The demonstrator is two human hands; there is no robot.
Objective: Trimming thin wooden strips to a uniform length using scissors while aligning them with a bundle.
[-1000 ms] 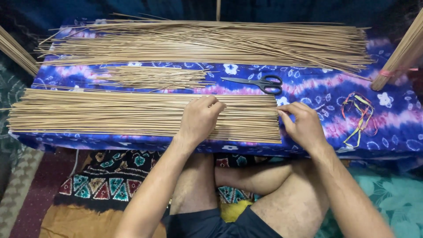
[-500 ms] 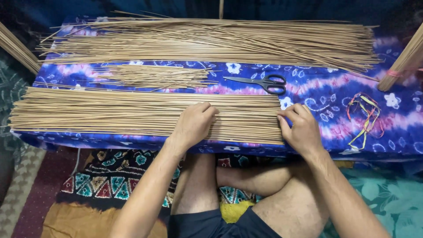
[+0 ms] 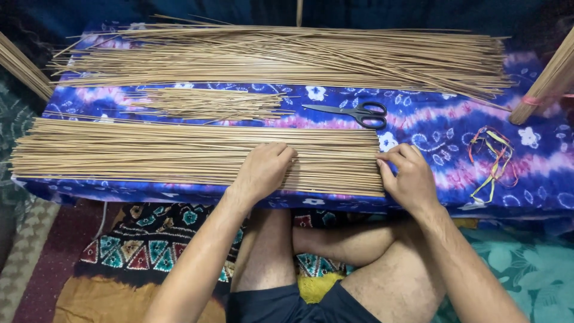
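Observation:
A flat row of thin tan sticks lies side by side along the near edge of a low table covered in blue and purple patterned cloth. My left hand rests palm down on the sticks right of the row's middle, fingers curled. At the row's right end my right hand presses its fingers against the stick tips. Neither hand grips anything.
A bigger loose pile of sticks lies along the far edge, a small bundle between. Black scissors lie right of centre. Coloured strings lie at the right. Tied stick bundles lean at both sides.
My left hand has slid slightly along the row of sticks. My right hand stays at the stick ends. The view has shifted a little.

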